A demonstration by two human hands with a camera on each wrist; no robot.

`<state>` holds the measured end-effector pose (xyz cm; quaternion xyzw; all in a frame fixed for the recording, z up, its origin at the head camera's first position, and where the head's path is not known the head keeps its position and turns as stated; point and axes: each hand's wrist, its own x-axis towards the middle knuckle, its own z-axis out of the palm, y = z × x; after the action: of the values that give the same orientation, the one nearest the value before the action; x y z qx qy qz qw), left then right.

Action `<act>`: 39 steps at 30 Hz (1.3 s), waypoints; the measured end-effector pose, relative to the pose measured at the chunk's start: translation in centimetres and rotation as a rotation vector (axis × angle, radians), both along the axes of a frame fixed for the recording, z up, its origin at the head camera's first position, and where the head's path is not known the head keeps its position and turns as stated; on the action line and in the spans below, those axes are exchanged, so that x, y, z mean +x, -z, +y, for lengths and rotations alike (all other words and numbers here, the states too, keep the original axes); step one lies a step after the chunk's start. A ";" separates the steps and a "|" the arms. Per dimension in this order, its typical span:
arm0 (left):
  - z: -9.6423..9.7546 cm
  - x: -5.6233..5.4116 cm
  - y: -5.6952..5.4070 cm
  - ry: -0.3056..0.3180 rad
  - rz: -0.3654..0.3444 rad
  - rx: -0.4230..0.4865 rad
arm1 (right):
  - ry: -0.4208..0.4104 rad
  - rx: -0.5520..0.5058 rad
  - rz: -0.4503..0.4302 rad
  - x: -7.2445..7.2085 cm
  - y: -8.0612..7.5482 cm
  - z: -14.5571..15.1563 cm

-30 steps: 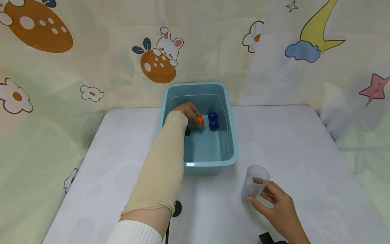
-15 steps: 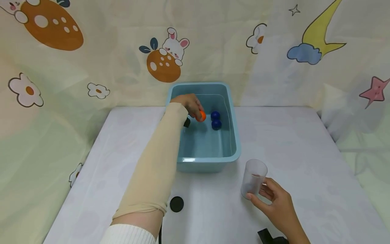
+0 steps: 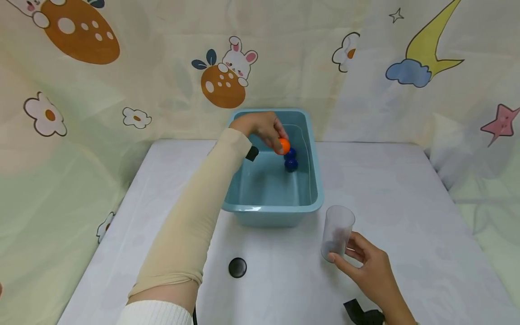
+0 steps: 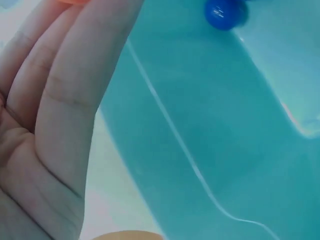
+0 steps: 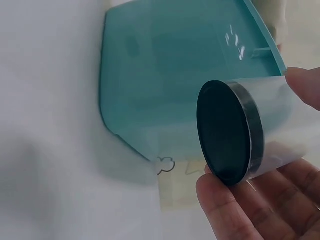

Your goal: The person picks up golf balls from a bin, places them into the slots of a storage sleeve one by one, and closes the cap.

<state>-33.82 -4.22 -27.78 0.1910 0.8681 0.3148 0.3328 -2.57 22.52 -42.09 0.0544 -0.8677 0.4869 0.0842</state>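
My left hand [image 3: 265, 127] pinches an orange ball [image 3: 284, 146] between thumb and fingertips, over the far part of the blue basin [image 3: 273, 209]. Only the ball's edge shows at the top of the left wrist view, past the fingers. Two dark blue balls [image 3: 290, 164] lie together on the basin floor; the held ball partly overlaps the farther one in the head view. In front of the basin's right corner, my right hand [image 3: 370, 267] grips a clear cup [image 3: 338, 223] by its lower side, thumb opposite fingers. Its base [image 5: 223, 132] looks dark in the right wrist view.
A round black disc [image 3: 237, 267] lies on the white table [image 3: 276, 275] in front of the basin. A printed cloth [image 3: 284, 58] hangs close behind the basin. Black wrist mounts sit at my left wrist [image 3: 252, 153] and right wrist [image 3: 363, 312].
My left hand has lifted the orange ball and carried it right and away from me, toward the blue balls. The right hand keeps its hold on the cup. The head view has shifted slightly.
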 end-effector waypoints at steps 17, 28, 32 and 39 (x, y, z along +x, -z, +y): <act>0.7 5.0 -2.5 0.236 0.179 0.148 | -0.025 0.051 0.054 0.2 -1.4 0.1; 1.2 8.8 -3.5 0.376 0.221 0.275 | -0.063 0.063 0.092 0.3 -1.9 0.0; 1.3 10.1 -3.8 0.405 0.231 0.292 | -0.085 0.070 0.098 0.2 -2.0 -0.1; 1.7 11.7 -3.7 0.469 0.245 0.331 | -0.103 0.087 0.097 0.2 -2.4 -0.2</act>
<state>-22.09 -2.48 -24.07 0.4741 0.7710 0.3411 0.2537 -2.37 22.33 -39.65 0.1262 -0.8789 0.4493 0.0984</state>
